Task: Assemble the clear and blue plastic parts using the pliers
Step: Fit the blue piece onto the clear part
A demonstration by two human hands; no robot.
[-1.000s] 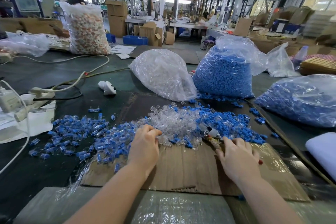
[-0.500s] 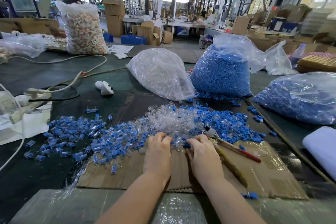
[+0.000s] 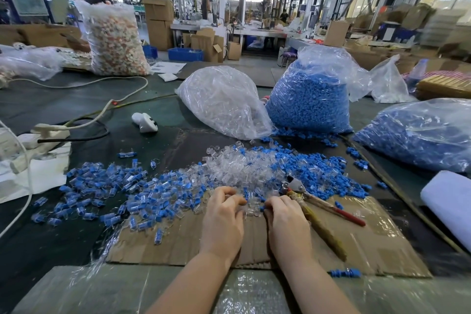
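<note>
The dark green surface (image 3: 76,109) is seen spread with bags and loose parts; a bag of blue parts (image 3: 311,104) is stood at centre right, a bag of clear parts (image 3: 224,107) is slumped just to its left, touching it, and a further bag of blue pieces (image 3: 418,135) is laid at the right edge; a sheet of cardboard (image 3: 369,245) is laid flat at the near edge, under both hands. A loose heap of clear parts (image 3: 237,168) is piled at the far edge of the cardboard, bordered on the right by scattered blue parts (image 3: 321,168) and on the left by a spread of clear-and-blue joined pieces (image 3: 102,186). The pliers (image 3: 316,204) are laid on the cardboard just right of the right hand, metal head toward the heap, handles splayed apart, one red-tipped. The left hand (image 3: 221,222) is curled at the near edge of the heap, its grip closed on a small clear part; the right hand (image 3: 285,222) is curled just beside it, a blue part pinched at its fingertips (image 3: 267,205); the two hands are held close, not quite touching.
</note>
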